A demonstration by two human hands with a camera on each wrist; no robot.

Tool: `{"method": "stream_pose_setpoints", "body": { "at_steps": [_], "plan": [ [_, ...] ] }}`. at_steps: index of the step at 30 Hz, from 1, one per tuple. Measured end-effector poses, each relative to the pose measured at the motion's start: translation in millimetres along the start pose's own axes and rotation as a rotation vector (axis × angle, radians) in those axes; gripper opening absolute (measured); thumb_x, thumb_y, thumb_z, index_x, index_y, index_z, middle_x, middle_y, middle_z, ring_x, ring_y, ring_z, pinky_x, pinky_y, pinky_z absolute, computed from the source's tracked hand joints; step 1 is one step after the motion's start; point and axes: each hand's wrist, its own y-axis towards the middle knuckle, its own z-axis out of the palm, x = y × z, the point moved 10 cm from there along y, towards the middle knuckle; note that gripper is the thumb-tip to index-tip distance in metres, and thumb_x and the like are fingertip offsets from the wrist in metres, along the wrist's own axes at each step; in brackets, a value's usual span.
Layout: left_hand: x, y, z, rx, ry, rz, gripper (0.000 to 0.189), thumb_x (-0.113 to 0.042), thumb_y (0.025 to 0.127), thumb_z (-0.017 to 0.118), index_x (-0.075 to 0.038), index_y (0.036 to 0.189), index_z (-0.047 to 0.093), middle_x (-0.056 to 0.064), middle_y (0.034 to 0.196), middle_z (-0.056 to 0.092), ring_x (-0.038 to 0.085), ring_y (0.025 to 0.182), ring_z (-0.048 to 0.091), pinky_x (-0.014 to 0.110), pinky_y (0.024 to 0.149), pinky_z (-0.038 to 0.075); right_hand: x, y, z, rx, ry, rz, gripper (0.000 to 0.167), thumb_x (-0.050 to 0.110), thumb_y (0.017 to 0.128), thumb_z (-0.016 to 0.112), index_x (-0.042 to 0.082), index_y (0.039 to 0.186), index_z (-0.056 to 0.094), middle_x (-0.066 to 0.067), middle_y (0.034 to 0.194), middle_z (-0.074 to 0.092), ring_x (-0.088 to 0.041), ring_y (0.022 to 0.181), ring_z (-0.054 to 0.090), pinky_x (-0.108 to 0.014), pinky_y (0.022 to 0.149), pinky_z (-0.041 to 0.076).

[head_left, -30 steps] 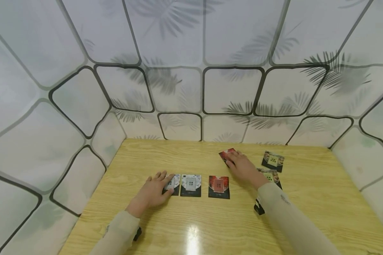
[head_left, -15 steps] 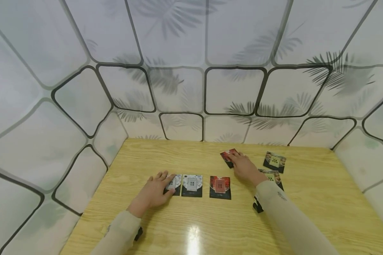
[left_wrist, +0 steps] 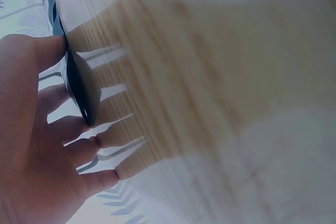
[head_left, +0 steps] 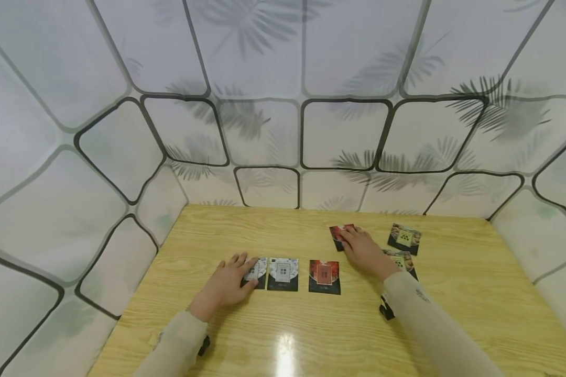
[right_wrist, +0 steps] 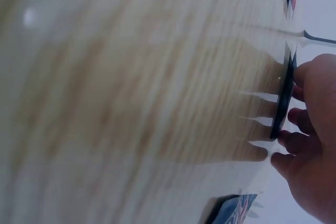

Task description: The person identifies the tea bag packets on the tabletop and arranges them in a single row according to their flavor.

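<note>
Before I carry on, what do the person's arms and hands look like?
The left sleeve and right sleeve are long and pale cream, the right with a small grey marking near its cuff. Beside each shows a small dark piece, too hidden to identify. The left hand and right hand wear no gloves.

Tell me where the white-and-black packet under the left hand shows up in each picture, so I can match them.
Head: the white-and-black packet lies just left of centre, below mid-height, partly covered by the left hand.
Left wrist: in the left third, a dark shape seen almost edge-on.
Right wrist: not in it.
Shared landmark: the wood-grain table.
</note>
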Motion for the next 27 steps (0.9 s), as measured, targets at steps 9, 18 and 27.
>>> {"method": "stream_pose_setpoints", "body": {
  "at_steps": [9,18,27],
  "plan": [
    [1.2,1.3,2.5,0.006,0.005,0.003,0.063,-0.039,0.108,0.058,-0.013,0.163,0.042,0.027,0.167,0.037,0.051,0.154,0.036,0.075,0.119,0.031,4.7,-20.3,-0.8,-0.01,-0.012,-0.04,0.053,0.028,0.114,0.046,0.0,0.159,0.044,-0.032,0.161,0.042,-0.057,0.151,0.034,-0.07,0.123,0.029],
    [-0.2,0.7,1.2,0.001,0.004,0.012,0.063,-0.039,0.108,0.058,-0.012,0.163,0.043,0.029,0.166,0.037,0.052,0.153,0.036,0.076,0.118,0.03,8.9,-39.9,-1.5,-0.022,-0.077,-0.036,0.053,0.03,0.112,0.051,0.003,0.158,0.048,-0.029,0.158,0.048,-0.055,0.148,0.041,-0.069,0.119,0.036],
    [1.6,1.1,2.8,-0.002,0.009,0.009,0.063,-0.041,0.108,0.058,-0.014,0.163,0.042,0.027,0.167,0.037,0.051,0.153,0.036,0.075,0.119,0.031,14.6,-59.0,-0.4,-0.04,-0.126,-0.022,0.053,0.031,0.111,0.055,0.004,0.155,0.051,-0.025,0.156,0.053,-0.053,0.146,0.046,-0.07,0.117,0.039]
  ]
}}
